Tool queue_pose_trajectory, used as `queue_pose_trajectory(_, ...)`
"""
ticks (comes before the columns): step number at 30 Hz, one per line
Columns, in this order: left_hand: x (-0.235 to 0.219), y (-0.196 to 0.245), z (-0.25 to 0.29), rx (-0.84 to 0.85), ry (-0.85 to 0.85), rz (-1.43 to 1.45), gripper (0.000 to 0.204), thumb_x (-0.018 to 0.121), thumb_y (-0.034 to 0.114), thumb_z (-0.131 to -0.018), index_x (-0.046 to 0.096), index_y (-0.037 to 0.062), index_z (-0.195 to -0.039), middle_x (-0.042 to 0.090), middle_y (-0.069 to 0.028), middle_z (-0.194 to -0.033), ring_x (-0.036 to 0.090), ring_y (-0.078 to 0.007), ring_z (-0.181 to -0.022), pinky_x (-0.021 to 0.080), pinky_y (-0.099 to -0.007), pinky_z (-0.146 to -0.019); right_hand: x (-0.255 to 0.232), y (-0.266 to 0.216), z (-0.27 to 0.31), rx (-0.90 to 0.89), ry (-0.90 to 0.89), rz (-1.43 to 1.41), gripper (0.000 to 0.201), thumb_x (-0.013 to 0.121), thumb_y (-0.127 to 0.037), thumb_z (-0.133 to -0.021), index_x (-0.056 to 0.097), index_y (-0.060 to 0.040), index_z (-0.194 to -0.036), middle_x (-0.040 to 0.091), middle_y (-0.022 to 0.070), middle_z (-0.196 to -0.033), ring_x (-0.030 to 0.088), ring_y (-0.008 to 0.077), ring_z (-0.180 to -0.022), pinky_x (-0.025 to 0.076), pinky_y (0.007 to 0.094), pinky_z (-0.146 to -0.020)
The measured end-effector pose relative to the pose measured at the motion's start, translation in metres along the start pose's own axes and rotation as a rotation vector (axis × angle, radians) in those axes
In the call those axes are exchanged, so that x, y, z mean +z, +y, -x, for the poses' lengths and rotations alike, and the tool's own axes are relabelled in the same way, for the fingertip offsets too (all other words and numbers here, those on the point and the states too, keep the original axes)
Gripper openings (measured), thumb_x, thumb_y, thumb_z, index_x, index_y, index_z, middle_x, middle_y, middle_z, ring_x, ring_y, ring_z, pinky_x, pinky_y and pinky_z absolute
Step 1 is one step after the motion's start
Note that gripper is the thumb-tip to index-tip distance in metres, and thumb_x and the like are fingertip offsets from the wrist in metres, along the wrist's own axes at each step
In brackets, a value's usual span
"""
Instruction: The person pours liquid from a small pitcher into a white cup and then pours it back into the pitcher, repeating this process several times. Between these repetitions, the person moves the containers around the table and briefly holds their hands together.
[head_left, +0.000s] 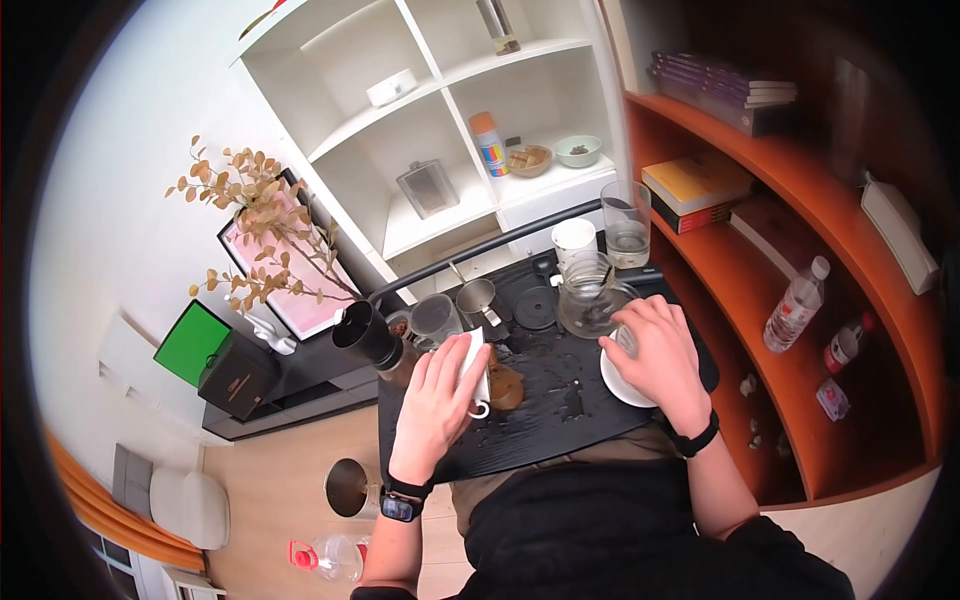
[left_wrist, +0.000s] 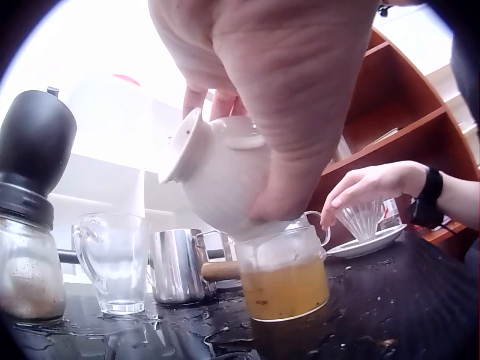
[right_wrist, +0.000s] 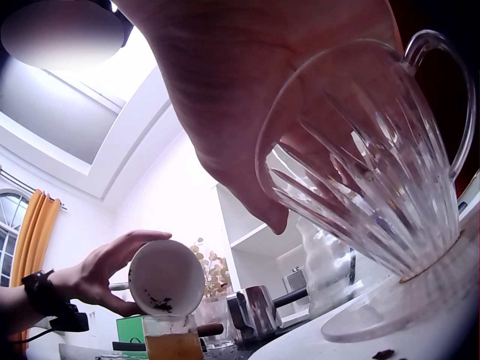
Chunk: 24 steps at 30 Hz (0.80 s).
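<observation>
My left hand (head_left: 435,395) grips a white ceramic cup (left_wrist: 225,176) with a flared rim and small handle. It is tipped on its side, and dark tea leaves lie inside its mouth in the right wrist view. Close beneath it stands a small glass pitcher (left_wrist: 285,289) with a wooden handle, holding amber liquid. My right hand (head_left: 660,355) hovers at a clear ribbed glass dripper (right_wrist: 367,165), its fingers loosely bent beside the rim. That dripper has a looped handle and stands on a white saucer (head_left: 620,385) at the black tray's right side.
On the wet black tray (head_left: 540,430) stand a coffee grinder (left_wrist: 34,157), a glass mug (left_wrist: 116,262), a steel pitcher (left_wrist: 178,266) and a glass server (head_left: 590,310). Behind are a white cup (head_left: 573,238) and a tall glass (head_left: 627,230). Wooden shelves (head_left: 760,270) curve along the right.
</observation>
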<state>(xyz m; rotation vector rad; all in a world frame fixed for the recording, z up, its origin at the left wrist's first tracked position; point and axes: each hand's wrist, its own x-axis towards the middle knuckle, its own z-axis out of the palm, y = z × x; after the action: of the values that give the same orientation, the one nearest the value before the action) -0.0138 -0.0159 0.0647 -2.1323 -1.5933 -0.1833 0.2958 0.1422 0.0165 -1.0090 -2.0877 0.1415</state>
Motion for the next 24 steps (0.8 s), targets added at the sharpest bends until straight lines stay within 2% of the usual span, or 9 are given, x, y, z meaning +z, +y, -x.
queue_pose_trajectory(5,0.002,-0.006,0.004,0.038,0.012,-0.015,0.106,0.089,0.013,-0.08,0.046,0.009,-0.177,0.055,-0.0195,-0.169,0.055,-0.0381,-0.157,0.046,-0.0531,-0.13,0.001,0.001,0.0,-0.007,0.011,0.008,0.034,0.088,-0.028,-0.095,0.085,-0.001,-0.114,0.078,0.0072,-0.115,0.068,0.0293,-0.119,0.049,0.0432,-0.108)
queue_pose_trajectory(7,0.01,-0.012,0.008,-0.012,0.185,0.243,0.109,0.092,0.008,-0.075,0.047,0.0048,-0.174,0.056,-0.0214,-0.166,0.059,-0.0417,-0.152,0.049,-0.0542,-0.127,0.001,0.001,0.001,-0.006,0.01,0.01,0.033,0.088,-0.028,-0.095,0.084,-0.0009,-0.114,0.078,0.0065,-0.116,0.068,0.0293,-0.119,0.049,0.0433,-0.107)
queue_pose_trajectory(8,0.017,-0.014,0.013,-0.01,0.182,0.245,0.109,0.092,0.008,-0.075,0.047,0.0048,-0.174,0.056,-0.0214,-0.166,0.059,-0.0417,-0.152,0.049,-0.0542,-0.127,0.001,0.001,0.001,-0.009,0.012,0.013,0.033,0.088,-0.027,-0.095,0.084,-0.0011,-0.114,0.078,0.0064,-0.115,0.068,0.0293,-0.118,0.049,0.0434,-0.107)
queue_pose_trajectory(11,0.031,-0.014,0.025,-0.295,0.367,0.54,0.108,0.096,0.005,-0.072,0.048,0.0001,-0.169,0.059,-0.0243,-0.159,0.063,-0.0447,-0.146,0.053,-0.051,-0.124,0.001,0.0,0.0,-0.004,0.011,0.014,0.032,0.088,-0.027,-0.094,0.084,-0.0013,-0.113,0.078,0.0063,-0.115,0.068,0.0291,-0.118,0.049,0.0434,-0.106)
queue_pose_trajectory(14,0.05,-0.018,0.043,-0.493,0.407,0.744,0.114,0.095,0.007,-0.075,0.041,0.0011,-0.175,0.058,-0.0203,-0.159,0.062,-0.0361,-0.149,0.05,-0.0475,-0.128,0.0,0.0,0.0,0.004,0.001,0.019,0.032,0.088,-0.027,-0.095,0.084,-0.0016,-0.113,0.079,0.0062,-0.115,0.068,0.0289,-0.118,0.049,0.0432,-0.107)
queue_pose_trajectory(15,0.05,-0.016,0.046,-0.495,0.406,0.745,0.114,0.095,0.007,-0.075,0.041,0.0011,-0.175,0.058,-0.0203,-0.159,0.062,-0.0361,-0.149,0.05,-0.0475,-0.128,0.0,0.0,0.0,0.005,-0.006,0.026,0.031,0.088,-0.027,-0.095,0.084,-0.0018,-0.113,0.079,0.0063,-0.115,0.068,0.0288,-0.118,0.049,0.043,-0.107)
queue_pose_trajectory(17,0.05,-0.012,0.05,-0.662,0.41,1.04,0.116,0.095,0.009,-0.081,0.034,0.0026,-0.18,0.053,-0.0179,-0.167,0.057,-0.0306,-0.154,0.044,-0.0465,-0.133,0.0,-0.001,0.0,0.006,-0.006,0.024,0.031,0.088,-0.027,-0.095,0.084,-0.0018,-0.112,0.079,0.0062,-0.115,0.068,0.0287,-0.118,0.049,0.0428,-0.108)
queue_pose_trajectory(21,0.066,-0.02,0.062,-0.715,0.425,1.083,0.114,0.096,0.01,-0.082,0.034,0.002,-0.178,0.054,-0.0182,-0.166,0.057,-0.0305,-0.154,0.044,-0.0454,-0.133,-0.001,-0.002,-0.001,0.01,-0.018,0.017,0.035,0.088,-0.03,-0.096,0.086,-0.0003,-0.114,0.079,0.0077,-0.116,0.068,0.0288,-0.119,0.049,0.0429,-0.108)
queue_pose_trajectory(24,0.077,-0.023,0.068,-0.749,0.366,0.999,0.111,0.097,0.014,-0.083,0.037,0.0029,-0.176,0.056,-0.0202,-0.163,0.06,-0.0313,-0.15,0.048,-0.0469,-0.129,0.0,-0.001,0.0,0.012,-0.019,0.016,0.035,0.088,-0.029,-0.096,0.086,-0.0004,-0.114,0.079,0.008,-0.116,0.068,0.0288,-0.119,0.049,0.0428,-0.108)
